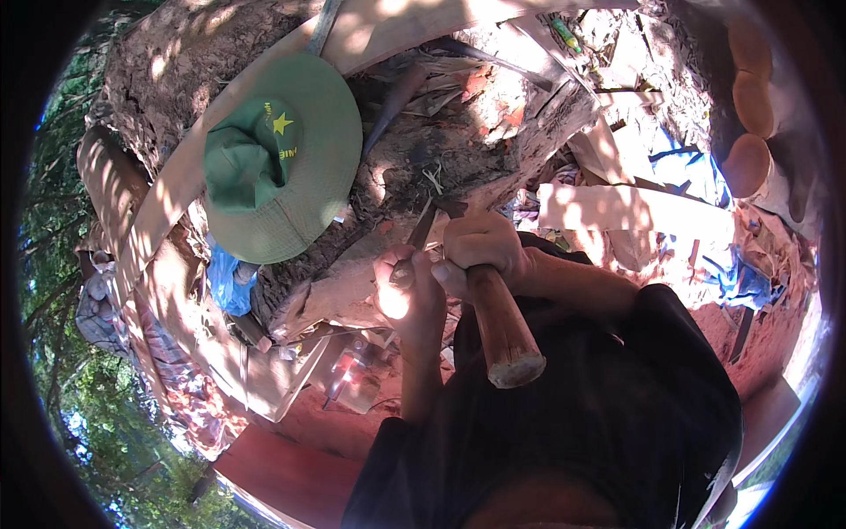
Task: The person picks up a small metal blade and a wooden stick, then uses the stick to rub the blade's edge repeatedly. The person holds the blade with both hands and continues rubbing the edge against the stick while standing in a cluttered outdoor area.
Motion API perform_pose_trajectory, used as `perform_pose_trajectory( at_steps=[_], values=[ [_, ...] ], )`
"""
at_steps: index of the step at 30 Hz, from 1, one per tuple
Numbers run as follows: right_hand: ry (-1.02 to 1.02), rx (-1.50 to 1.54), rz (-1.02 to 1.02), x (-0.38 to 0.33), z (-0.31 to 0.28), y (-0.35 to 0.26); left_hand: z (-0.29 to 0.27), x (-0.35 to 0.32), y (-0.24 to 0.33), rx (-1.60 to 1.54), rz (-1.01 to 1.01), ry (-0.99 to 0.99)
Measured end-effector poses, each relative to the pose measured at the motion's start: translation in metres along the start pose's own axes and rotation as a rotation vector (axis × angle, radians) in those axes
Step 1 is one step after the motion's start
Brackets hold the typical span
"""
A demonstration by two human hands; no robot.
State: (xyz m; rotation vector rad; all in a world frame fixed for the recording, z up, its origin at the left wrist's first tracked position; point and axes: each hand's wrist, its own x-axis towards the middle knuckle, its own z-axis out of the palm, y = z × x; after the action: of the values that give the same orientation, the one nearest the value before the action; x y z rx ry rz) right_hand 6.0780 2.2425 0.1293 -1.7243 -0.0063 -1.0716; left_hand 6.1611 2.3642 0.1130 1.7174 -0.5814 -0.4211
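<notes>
My left hand (407,295) is closed around a dark metal chisel (419,233) whose blade points up toward a big rough log (458,150). Close beside it, my right hand (480,247) grips a thick wooden handle (504,331) of a hammer or mallet, its cut butt end pointing down toward my body. The tool's dark head (449,208) shows just above my right fingers, near the chisel. Both hands are nearly touching over the pale carved part of the wood (344,286).
A green brimmed hat (282,159) with a yellow star lies on the log at the left. Wooden planks (630,207), offcuts and blue scraps (231,280) lie around on reddish ground. Rounded wooden pieces (749,97) stand at the right. Trees fill the left edge.
</notes>
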Motion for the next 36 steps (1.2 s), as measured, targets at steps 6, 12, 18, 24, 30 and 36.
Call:
perform_pose_trajectory(
  at_steps=[6, 12, 18, 24, 30, 36],
  values=[
    [0.045, 0.153, 0.034, -0.003, 0.005, -0.009, -0.004, 0.001, 0.001, -0.015, -0.096, 0.026],
    [0.030, 0.139, 0.010, -0.001, 0.007, -0.008, -0.005, 0.002, 0.005, -0.093, -0.107, -0.045],
    [0.053, 0.095, -0.035, 0.002, 0.007, -0.007, -0.006, 0.004, 0.010, -0.073, -0.196, -0.067],
    [0.002, 0.147, -0.064, 0.002, 0.005, -0.007, -0.003, 0.010, 0.007, -0.162, -0.168, -0.045],
    [0.016, 0.094, 0.017, 0.002, 0.004, -0.004, -0.002, 0.009, 0.002, 0.108, -0.020, -0.028],
    [-0.005, 0.075, -0.007, 0.002, 0.004, -0.001, -0.008, 0.009, 0.008, 0.019, -0.041, -0.096]
  ],
)
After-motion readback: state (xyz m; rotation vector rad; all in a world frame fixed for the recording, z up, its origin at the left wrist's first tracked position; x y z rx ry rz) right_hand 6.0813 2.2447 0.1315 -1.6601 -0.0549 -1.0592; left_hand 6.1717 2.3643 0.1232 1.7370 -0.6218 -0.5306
